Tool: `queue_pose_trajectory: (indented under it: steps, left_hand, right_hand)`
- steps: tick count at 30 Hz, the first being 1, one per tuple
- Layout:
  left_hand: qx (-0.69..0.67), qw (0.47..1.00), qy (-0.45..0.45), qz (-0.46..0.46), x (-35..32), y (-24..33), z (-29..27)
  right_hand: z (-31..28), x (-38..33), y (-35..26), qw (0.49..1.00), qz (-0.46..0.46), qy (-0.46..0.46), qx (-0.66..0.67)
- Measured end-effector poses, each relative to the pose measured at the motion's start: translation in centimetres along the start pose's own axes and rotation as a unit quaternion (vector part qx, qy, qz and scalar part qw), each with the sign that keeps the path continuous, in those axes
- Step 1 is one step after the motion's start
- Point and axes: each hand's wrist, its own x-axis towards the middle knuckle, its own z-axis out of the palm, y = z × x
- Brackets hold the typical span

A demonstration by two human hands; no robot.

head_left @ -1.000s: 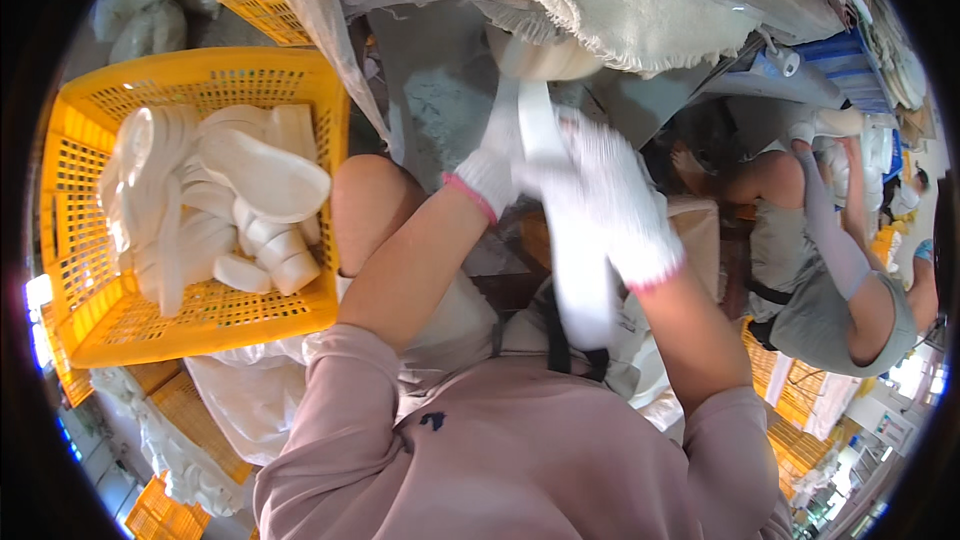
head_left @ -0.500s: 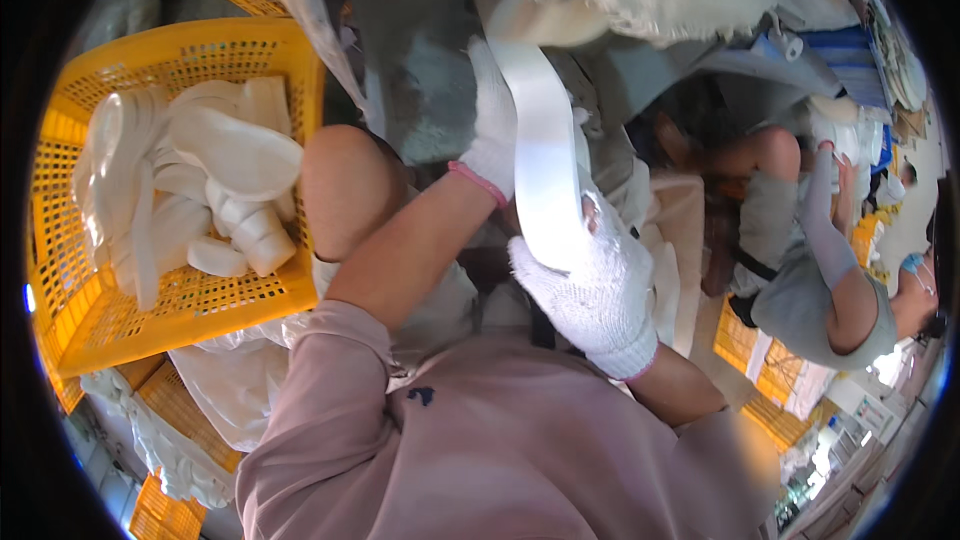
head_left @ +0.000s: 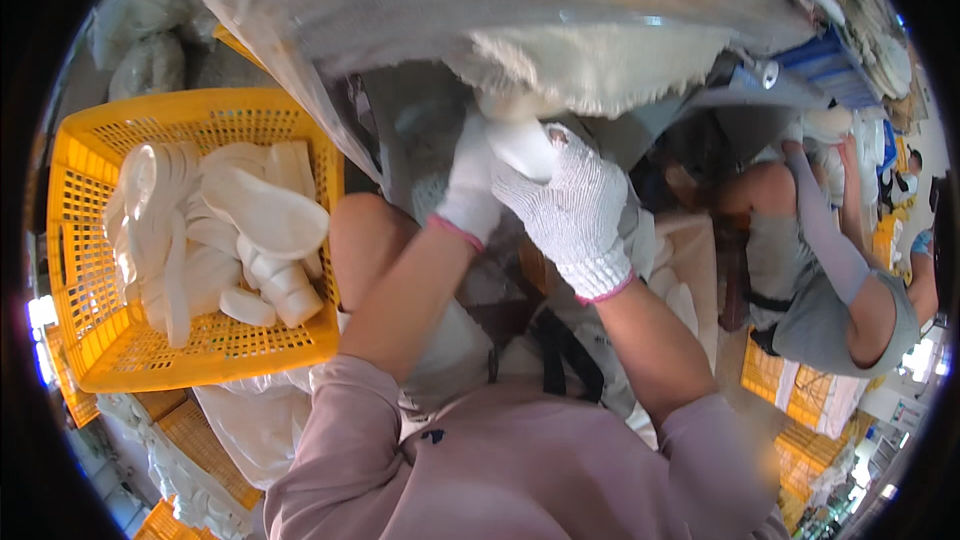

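A white shoe sole (head_left: 527, 152) is held end-on between my gloved hands, mostly hidden by them. My right hand (head_left: 575, 202), in a white knit glove with a worn hole, closes over its near end. At its left side is my left hand (head_left: 474, 180), similarly gloved and blurred, with fingers curled along the sole. The sole's far end meets or nearly meets a rounded cream wheel-like part (head_left: 513, 104) under a hood; contact cannot be made out.
A yellow basket (head_left: 200, 372) of white soles (head_left: 265, 208) stands at my left. Frayed cloth (head_left: 600, 65) and a plastic-covered hood (head_left: 480, 0) hang ahead. Pale soles (head_left: 682, 310) rest by my right forearm. A seated co-worker (head_left: 840, 325) is at the right, near yellow crates (head_left: 775, 380).
The sole was stretched lengthwise toward me; now it is foreshortened between my hands. My right hand has moved forward, closer to the wheel-like part. The view has shifted, so the basket appears lower.
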Motion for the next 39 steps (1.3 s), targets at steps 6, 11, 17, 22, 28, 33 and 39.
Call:
queue_pose_trajectory:
  steps: [6, 11, 17, 22, 28, 33, 39]
  left_hand:
    - [-0.139, 0.979, 0.148, -0.005, -0.4, -1.3, 1.9]
    - [-0.206, 0.976, -0.005, -0.065, -1.9, -0.6, 2.1]
    - [-0.371, 0.916, -0.123, -0.091, 0.1, -1.0, 1.7]
    - [-0.328, 0.935, -0.111, -0.078, 0.4, -3.8, 0.6]
    - [-0.405, 0.897, -0.093, -0.154, -2.1, -2.7, 1.9]
    - [-0.281, 0.953, 0.089, -0.067, 1.3, 0.3, 4.7]
    - [-0.302, 0.940, 0.006, -0.157, 1.7, -0.8, 3.9]
  right_hand:
    - [1.2, 2.5, -0.3, 0.999, 0.013, -0.039, 0.022]
    - [-2.1, -1.8, 2.1, 0.995, -0.068, -0.068, 0.038]
    - [-4.0, 1.2, 1.1, 0.941, 0.025, -0.336, 0.031]
    - [-3.7, 3.7, -0.7, 0.840, 0.214, -0.381, 0.321]
    - [-6.5, -3.3, -5.2, 0.940, -0.001, -0.312, -0.141]
    - [-5.5, -1.3, -3.9, 0.948, -0.063, -0.242, -0.200]
    - [-5.4, 0.7, -3.2, 0.960, -0.087, -0.218, -0.151]
